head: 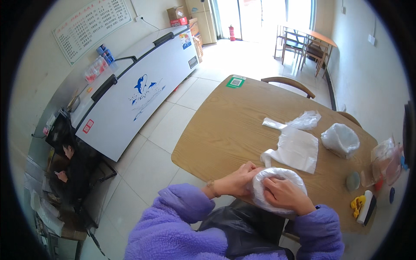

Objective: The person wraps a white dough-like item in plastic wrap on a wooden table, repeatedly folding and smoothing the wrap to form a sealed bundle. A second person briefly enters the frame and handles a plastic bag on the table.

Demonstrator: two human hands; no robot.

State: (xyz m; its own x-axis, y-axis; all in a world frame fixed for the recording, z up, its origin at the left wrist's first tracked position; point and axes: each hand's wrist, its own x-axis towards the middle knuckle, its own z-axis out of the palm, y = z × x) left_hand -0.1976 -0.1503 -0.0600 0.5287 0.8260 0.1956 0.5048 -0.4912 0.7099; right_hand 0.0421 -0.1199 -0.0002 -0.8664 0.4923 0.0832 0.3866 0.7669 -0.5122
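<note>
A round container lined with thin white plastic (280,171) stands at the table's near edge, in front of my body. My left hand (236,180) holds its left side from outside, with the fingertips partly hidden behind the rim. Inside the opening, the curled fingers of my right hand (286,194) press against the lining, and their tips are out of sight. Just beyond lies a flat white plastic carrier bag (299,149), beside a crumpled clear plastic bag (305,120). Farther right sits another plastic-covered round container (340,139).
The wooden table (214,130) carries a printed code card (235,82), a small cup (353,180), a yellow toy figure (357,205) and a white-and-black object (366,208). Chairs (288,85) stand against its far side. A chest freezer (143,91) and a seated person (76,178) are leftward.
</note>
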